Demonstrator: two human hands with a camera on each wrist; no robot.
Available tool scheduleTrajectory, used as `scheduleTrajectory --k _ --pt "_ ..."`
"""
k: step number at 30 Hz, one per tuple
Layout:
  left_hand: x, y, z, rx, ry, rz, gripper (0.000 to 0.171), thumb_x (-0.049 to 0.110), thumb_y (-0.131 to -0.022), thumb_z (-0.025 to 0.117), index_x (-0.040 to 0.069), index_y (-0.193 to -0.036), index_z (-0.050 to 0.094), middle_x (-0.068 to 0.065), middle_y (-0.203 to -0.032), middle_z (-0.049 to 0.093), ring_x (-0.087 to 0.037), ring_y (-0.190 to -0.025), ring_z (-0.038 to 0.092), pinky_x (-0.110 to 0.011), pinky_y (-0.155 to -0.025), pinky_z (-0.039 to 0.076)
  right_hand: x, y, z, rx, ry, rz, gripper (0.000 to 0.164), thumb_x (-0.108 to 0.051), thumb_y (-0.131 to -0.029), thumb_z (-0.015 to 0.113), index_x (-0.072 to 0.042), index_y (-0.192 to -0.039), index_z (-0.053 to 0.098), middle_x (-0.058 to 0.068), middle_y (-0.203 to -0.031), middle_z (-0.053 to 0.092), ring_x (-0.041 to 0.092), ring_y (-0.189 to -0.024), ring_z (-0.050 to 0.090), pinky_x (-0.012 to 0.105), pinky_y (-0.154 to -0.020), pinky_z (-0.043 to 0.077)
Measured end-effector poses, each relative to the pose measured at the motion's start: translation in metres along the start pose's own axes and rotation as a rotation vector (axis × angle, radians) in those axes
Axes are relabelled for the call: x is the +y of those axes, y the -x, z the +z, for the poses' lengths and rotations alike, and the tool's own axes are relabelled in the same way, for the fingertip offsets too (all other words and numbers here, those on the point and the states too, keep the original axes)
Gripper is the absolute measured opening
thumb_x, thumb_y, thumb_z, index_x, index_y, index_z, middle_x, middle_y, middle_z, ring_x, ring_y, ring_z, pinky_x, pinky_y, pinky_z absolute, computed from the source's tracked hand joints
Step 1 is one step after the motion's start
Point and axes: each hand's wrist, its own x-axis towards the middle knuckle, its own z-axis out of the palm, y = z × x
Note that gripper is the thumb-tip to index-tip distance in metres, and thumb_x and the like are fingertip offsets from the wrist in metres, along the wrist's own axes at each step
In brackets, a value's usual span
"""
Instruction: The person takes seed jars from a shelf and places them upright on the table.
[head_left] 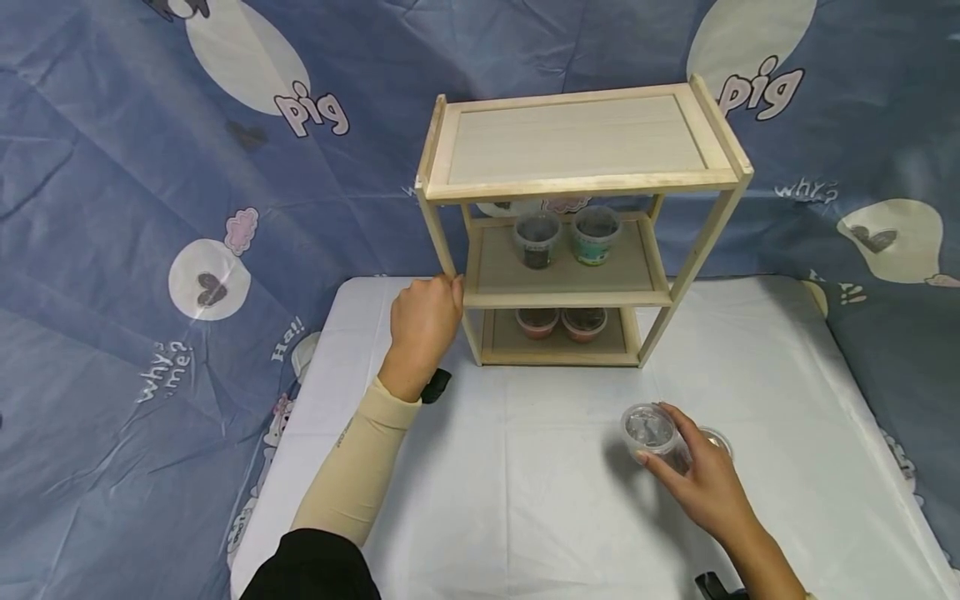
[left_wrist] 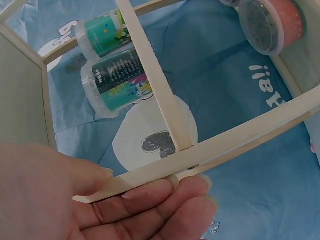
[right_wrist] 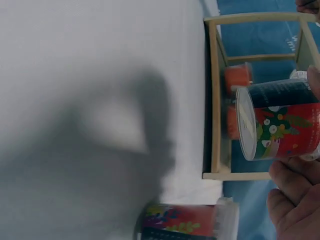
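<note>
My left hand [head_left: 426, 325] grips the left front post of a pale wooden rack [head_left: 573, 142], thumb on one side and fingers on the other in the left wrist view. Over the white table, my right hand [head_left: 705, 475] holds a clear plastic cup [head_left: 651, 427] by its sides; a red and dark printed label shows in the right wrist view. Beside that hand stands another cup [head_left: 718, 439], partly hidden by it, also with a red label [right_wrist: 185, 211]. On the middle shelf are two green-labelled cups [head_left: 595, 237], and two reddish cups [head_left: 584, 325] sit on the bottom shelf.
The rack stands near the back of the table [head_left: 555, 492], which is covered in white cloth. Behind and at both sides hangs a blue printed cloth [head_left: 360, 208]. The rack's top panel [head_left: 577, 137] overhangs the lower shelves.
</note>
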Motion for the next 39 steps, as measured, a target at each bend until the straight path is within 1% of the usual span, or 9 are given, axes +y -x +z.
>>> scheduleTrajectory --k 5,8,12,15,22,29,33,35,39 --pt "0.0 0.001 0.0 0.001 0.006 -0.014 0.044 0.027 -0.11 0.055 0.002 -0.077 0.069 -0.019 -0.063 0.065 -0.039 -0.055 0.067 -0.05 -0.049 0.052 0.003 0.001 0.005 -0.018 0.023 0.022 0.079 -0.029 -0.088 0.088 -0.006 -0.152 0.049 0.033 -0.137 0.06 0.056 -0.118 0.06 0.07 -0.091 0.046" --pt "0.0 0.0 0.001 0.007 0.003 -0.011 0.043 0.026 -0.11 0.056 0.003 -0.076 0.068 -0.019 -0.063 0.065 -0.039 -0.055 0.067 -0.051 -0.049 0.052 0.003 0.002 0.006 -0.034 0.055 0.034 0.08 -0.033 -0.087 0.088 -0.007 -0.152 0.048 0.033 -0.142 0.057 0.06 -0.126 0.054 0.074 -0.092 0.044" --pt "0.0 0.0 0.003 0.017 0.002 -0.002 0.044 0.026 -0.11 0.056 0.003 -0.074 0.067 -0.019 -0.063 0.065 -0.039 -0.054 0.067 -0.05 -0.049 0.052 0.006 0.003 0.008 -0.044 0.116 0.018 0.081 -0.035 -0.085 0.089 -0.01 -0.151 0.049 0.031 -0.144 0.056 0.062 -0.134 0.045 0.08 -0.091 0.04" --pt "0.0 0.0 0.003 0.022 0.001 0.001 0.045 0.027 -0.11 0.056 0.003 -0.074 0.067 -0.019 -0.062 0.064 -0.038 -0.054 0.066 -0.05 -0.048 0.052 0.01 0.004 0.011 -0.042 0.153 -0.009 0.083 -0.035 -0.083 0.09 -0.011 -0.151 0.049 0.027 -0.147 0.056 0.062 -0.135 0.043 0.08 -0.091 0.04" --pt "-0.001 0.001 0.004 0.035 0.003 0.012 0.047 0.027 -0.111 0.055 0.002 -0.073 0.067 -0.019 -0.062 0.064 -0.039 -0.054 0.067 -0.05 -0.048 0.052 0.018 0.004 0.017 -0.037 0.173 -0.077 0.083 -0.033 -0.081 0.092 -0.003 -0.147 0.052 0.029 -0.149 0.052 0.065 -0.133 0.043 0.072 -0.103 0.037" --pt "0.0 0.001 0.003 0.036 0.013 0.001 0.046 0.028 -0.111 0.054 0.002 -0.075 0.068 -0.021 -0.064 0.066 -0.041 -0.056 0.067 -0.052 -0.048 0.052 0.023 0.002 0.024 -0.014 0.204 -0.152 0.083 -0.029 -0.079 0.093 0.003 -0.144 0.054 0.032 -0.145 0.054 0.054 -0.134 0.049 0.055 -0.119 0.028" --pt "0.0 0.0 0.003 0.039 0.012 -0.003 0.046 0.029 -0.111 0.054 0.002 -0.075 0.068 -0.022 -0.065 0.066 -0.042 -0.057 0.068 -0.053 -0.049 0.052 0.027 0.001 0.029 -0.006 0.226 -0.193 0.083 -0.028 -0.078 0.093 0.005 -0.143 0.054 0.031 -0.143 0.056 0.05 -0.134 0.051 0.047 -0.124 0.02" --pt "0.0 -0.001 0.003 0.038 0.012 -0.002 0.046 0.029 -0.111 0.054 0.002 -0.075 0.068 -0.021 -0.064 0.066 -0.042 -0.057 0.068 -0.053 -0.049 0.052 0.029 0.001 0.031 -0.002 0.244 -0.214 0.084 -0.029 -0.077 0.093 0.006 -0.143 0.054 0.031 -0.142 0.057 0.048 -0.134 0.051 0.045 -0.125 0.018" --pt "0.0 -0.001 0.003 0.032 0.008 -0.005 0.046 0.029 -0.111 0.055 0.002 -0.076 0.068 -0.021 -0.064 0.065 -0.042 -0.056 0.067 -0.052 -0.048 0.052 0.031 0.0 0.032 0.008 0.269 -0.248 0.086 -0.03 -0.075 0.094 0.007 -0.141 0.055 0.03 -0.14 0.059 0.047 -0.133 0.053 0.049 -0.125 0.018"
